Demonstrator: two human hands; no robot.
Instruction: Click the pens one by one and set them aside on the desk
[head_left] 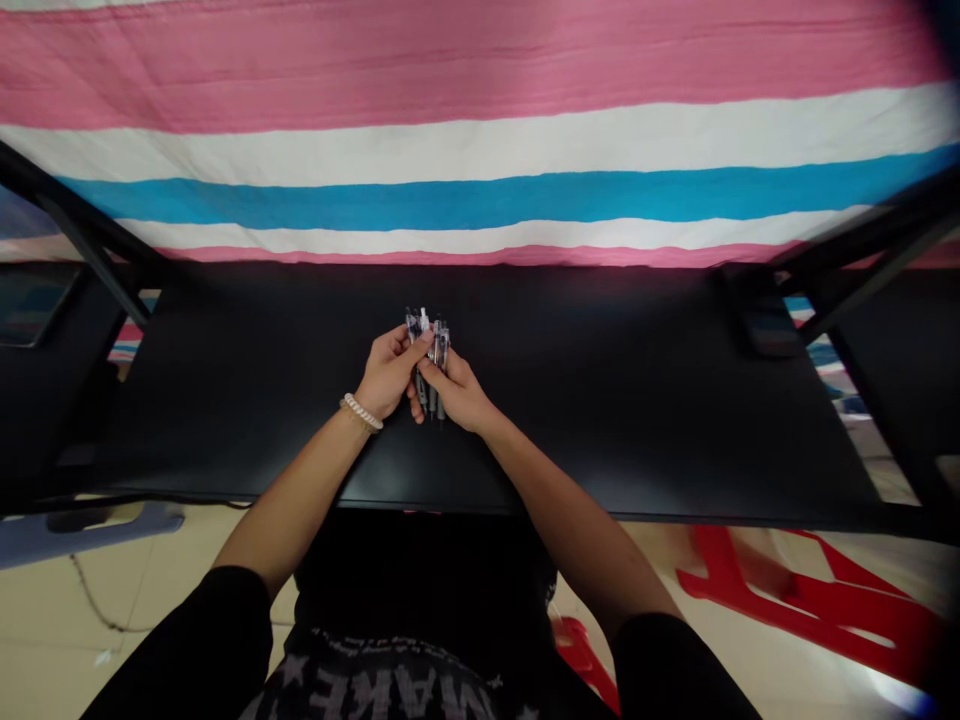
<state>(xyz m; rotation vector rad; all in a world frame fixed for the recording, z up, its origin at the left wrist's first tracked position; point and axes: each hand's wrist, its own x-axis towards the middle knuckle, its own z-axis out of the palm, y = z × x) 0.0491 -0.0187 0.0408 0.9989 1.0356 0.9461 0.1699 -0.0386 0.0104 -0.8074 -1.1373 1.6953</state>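
Note:
Several clear and dark pens (438,345) stand side by side in a bundle between my two hands, above the black table (600,400). My left hand (392,372) is closed round the left side of the bundle, its thumb across the front of the pens. From the right, my right hand (457,388) grips the same bundle, its thumb on the pens just below the left thumb. Its other fingers are mostly hidden behind. A pale twisted band (361,411) circles my left wrist.
A striped pink, white and blue cloth (480,200) hangs behind the table. A dark object (757,312) lies at the table's right end. Red plastic stools (810,600) are below the front edge at right, and a bluish one (90,535) at left.

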